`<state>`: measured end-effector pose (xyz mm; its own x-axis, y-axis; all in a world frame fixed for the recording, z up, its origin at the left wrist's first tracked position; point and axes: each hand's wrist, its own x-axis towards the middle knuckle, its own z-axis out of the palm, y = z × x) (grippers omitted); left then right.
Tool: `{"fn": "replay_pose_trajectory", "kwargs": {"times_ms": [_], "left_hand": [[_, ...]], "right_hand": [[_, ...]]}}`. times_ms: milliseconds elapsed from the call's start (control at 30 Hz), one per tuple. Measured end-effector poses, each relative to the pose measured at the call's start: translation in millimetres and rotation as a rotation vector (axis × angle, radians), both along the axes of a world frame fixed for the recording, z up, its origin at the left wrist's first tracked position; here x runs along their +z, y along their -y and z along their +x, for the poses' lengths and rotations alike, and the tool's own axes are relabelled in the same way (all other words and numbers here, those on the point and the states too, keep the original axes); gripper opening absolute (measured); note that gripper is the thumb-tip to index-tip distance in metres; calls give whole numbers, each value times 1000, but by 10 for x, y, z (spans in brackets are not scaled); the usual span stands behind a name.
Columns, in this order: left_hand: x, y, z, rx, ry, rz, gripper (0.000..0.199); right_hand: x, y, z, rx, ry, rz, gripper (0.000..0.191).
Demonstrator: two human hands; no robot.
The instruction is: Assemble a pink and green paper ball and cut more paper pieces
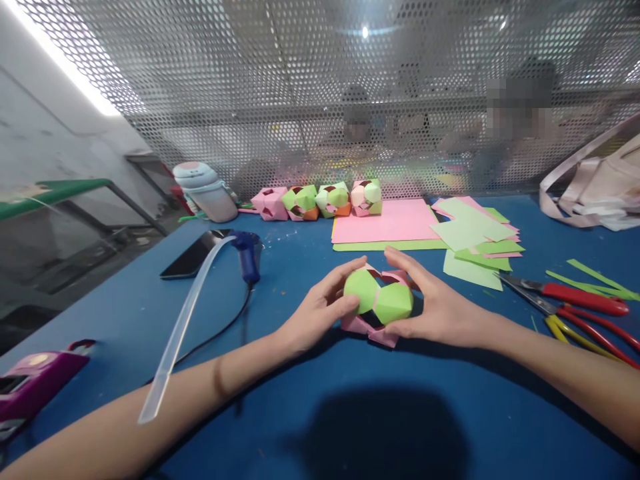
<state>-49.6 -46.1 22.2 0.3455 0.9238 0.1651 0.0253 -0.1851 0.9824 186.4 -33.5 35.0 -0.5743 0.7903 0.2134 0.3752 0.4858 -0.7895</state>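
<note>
Landmark: pink sheet (pixel 383 220). Paper ball (pixel 393 305), green and pink, is on the near side of the sheet, between both hands. Left hand (pixel 323 305) has its left side, thumb on the green panel; right hand (pixel 436 303) has its right side, thumb low. Fingers part-curled, spread about as wide as the ball; can't tell if the ball touches the tabletop.

Progress, judged: two green panels meet at the front, pink ones around; dark gaps show, but the row of balls (pixel 303 196) has gaps too, so unclear if any joining is left. That row, four made-up balls, sits far left of the sheet. Unassembled paper pieces (pixel 480 230) to its right. Glue gun (pixel 249 257) nearer, left, not in hand; scissors (pixel 530 295) nearer, right, also lying unheld.
</note>
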Motion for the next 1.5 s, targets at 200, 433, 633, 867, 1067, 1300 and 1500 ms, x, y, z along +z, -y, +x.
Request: {"fn": "replay_pose_trajectory", "kwargs": {"times_ms": [200,433,633,867,1067,1300,1500], "left_hand": [[54,4,19,18,3,-79,70],[30,-49,13,-7,-92,-83,107],[56,-55,56,98,-124,-73,86],[23,-15,59,-2,-126,47,82],[-56,-9,42,-12,-208,154,62],[-82,-21,-12,-21,-365,359,59],[-128,-114,-114,-74,-549,818,97]], "right_hand": [[-3,-50,-17,-54,-201,-147,83],[-47,-186,-23,-240,-229,-333,49],[-36,-269,41,-171,-187,-262,56],[-13,-297,157,78,-46,-46,98],[-64,-319,161,117,31,163,83],[-68,-322,194,165,129,283,84],[-118,-327,237,272,179,592,111]]}}
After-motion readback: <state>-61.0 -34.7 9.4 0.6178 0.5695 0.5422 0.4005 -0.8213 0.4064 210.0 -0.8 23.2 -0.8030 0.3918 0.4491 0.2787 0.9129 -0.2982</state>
